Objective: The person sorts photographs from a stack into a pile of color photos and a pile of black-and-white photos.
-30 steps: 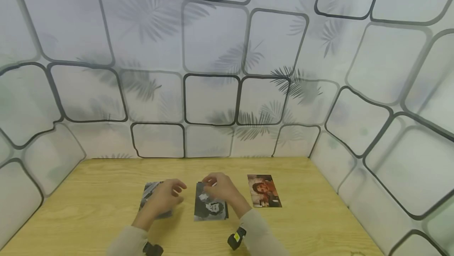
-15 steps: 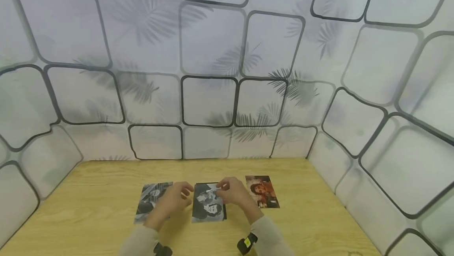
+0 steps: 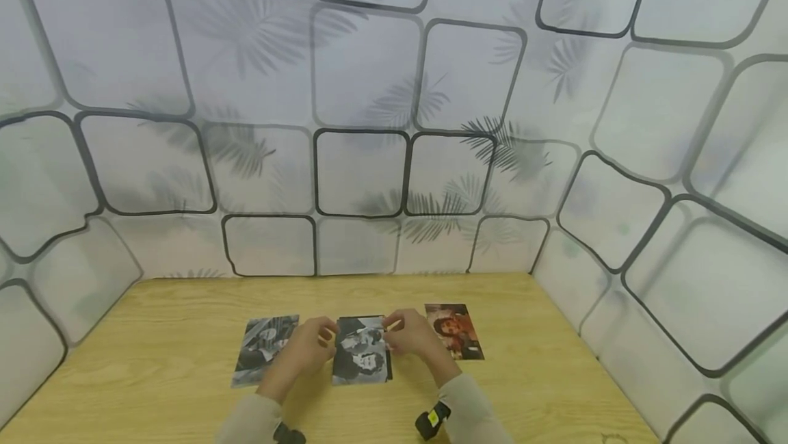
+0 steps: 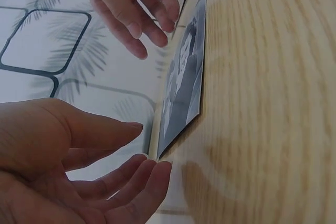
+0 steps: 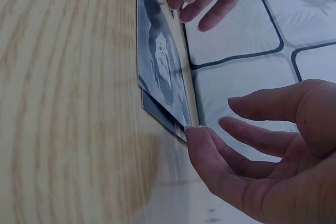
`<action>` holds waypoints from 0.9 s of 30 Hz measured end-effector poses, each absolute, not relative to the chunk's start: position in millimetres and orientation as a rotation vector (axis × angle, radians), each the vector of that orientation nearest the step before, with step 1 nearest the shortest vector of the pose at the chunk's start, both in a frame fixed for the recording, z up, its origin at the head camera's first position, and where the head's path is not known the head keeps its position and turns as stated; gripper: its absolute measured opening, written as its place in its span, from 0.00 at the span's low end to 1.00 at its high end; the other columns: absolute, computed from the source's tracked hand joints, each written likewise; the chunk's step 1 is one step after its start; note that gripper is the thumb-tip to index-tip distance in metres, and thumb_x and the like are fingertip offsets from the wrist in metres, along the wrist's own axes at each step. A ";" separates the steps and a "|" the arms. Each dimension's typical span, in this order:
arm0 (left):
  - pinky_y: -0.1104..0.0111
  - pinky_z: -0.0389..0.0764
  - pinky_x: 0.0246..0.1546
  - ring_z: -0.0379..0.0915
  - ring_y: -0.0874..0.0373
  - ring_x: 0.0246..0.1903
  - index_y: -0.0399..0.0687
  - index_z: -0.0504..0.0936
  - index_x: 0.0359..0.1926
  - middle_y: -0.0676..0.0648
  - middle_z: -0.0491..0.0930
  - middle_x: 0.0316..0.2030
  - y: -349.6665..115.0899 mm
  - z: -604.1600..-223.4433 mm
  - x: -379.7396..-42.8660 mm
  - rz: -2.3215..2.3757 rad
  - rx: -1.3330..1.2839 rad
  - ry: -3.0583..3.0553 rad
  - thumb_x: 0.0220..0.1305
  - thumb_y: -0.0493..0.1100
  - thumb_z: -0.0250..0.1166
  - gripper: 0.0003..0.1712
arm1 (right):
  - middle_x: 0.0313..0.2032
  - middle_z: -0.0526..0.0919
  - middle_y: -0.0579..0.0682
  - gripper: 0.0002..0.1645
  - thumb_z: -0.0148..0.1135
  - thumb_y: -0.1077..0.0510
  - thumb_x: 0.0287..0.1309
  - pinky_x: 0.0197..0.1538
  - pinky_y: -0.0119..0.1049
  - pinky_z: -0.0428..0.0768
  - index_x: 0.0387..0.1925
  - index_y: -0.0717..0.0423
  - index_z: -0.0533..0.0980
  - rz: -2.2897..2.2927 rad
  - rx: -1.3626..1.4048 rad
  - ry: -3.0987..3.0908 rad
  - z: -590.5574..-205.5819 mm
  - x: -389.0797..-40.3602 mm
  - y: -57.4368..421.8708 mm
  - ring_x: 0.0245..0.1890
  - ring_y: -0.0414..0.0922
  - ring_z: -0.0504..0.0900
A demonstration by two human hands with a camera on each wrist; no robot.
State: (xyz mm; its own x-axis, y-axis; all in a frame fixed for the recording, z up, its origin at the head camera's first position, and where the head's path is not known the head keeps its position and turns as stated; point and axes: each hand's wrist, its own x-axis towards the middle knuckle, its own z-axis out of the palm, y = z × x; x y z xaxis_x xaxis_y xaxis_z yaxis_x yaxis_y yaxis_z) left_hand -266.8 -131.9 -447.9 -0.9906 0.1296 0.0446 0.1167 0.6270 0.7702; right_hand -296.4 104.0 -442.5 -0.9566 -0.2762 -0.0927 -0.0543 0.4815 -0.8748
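Note:
In the middle of the table lies a small stack of black-and-white photos (image 3: 360, 362), the top one showing two people. A lower print sticks out past its right edge in the right wrist view. My left hand (image 3: 312, 345) is at the stack's left side, thumb and fingers apart with nothing between them. On the right side my right hand (image 3: 414, 336) has its fingers bent loosely; one fingertip is at the photo edge, and whether it touches cannot be told. Another black-and-white photo (image 3: 255, 355) lies to the left, partly covered by my left hand.
A reddish colour photo (image 3: 458, 334) lies right of my right hand, partly hidden by it. The wood-grain table (image 3: 542, 389) meets a patterned fabric wall (image 3: 363, 170) at the back and sides.
My right hand has slid right, off the top of the stack to its right edge. My left hand has moved right, from over the left photo to the stack's left edge, uncovering more of that photo.

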 end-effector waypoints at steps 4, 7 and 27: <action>0.52 0.88 0.43 0.83 0.41 0.46 0.36 0.82 0.50 0.35 0.83 0.46 -131.7 -450.0 -266.2 1.350 0.204 2.822 0.56 0.27 0.69 0.19 | 0.42 0.85 0.62 0.18 0.64 0.64 0.64 0.38 0.44 0.91 0.54 0.68 0.80 -1.454 -0.286 2.513 -447.4 -298.6 103.2 0.35 0.50 0.88; 0.53 0.89 0.43 0.84 0.42 0.45 0.35 0.82 0.50 0.35 0.83 0.46 -131.3 -452.2 -265.5 1.364 0.203 2.816 0.55 0.26 0.69 0.19 | 0.42 0.86 0.61 0.17 0.64 0.64 0.65 0.37 0.42 0.91 0.53 0.67 0.81 -1.439 -0.264 2.514 -453.1 -300.6 102.6 0.33 0.47 0.88; 0.52 0.89 0.44 0.84 0.42 0.46 0.36 0.83 0.46 0.35 0.84 0.46 -142.8 -462.4 -294.9 1.372 0.289 2.837 0.50 0.25 0.73 0.20 | 0.37 0.86 0.59 0.18 0.63 0.66 0.63 0.35 0.41 0.90 0.54 0.67 0.79 -1.503 -0.210 2.530 -458.3 -316.9 83.8 0.29 0.45 0.86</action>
State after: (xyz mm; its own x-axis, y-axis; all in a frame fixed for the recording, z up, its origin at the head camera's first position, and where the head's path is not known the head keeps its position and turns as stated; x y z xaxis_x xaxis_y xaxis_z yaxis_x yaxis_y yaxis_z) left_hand -294.9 -142.8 -462.4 -0.9831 0.1536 0.0996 0.1734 0.6073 0.7753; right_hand -316.9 83.8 -458.3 -0.9717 -0.2178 -0.0916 -0.0238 0.4758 -0.8792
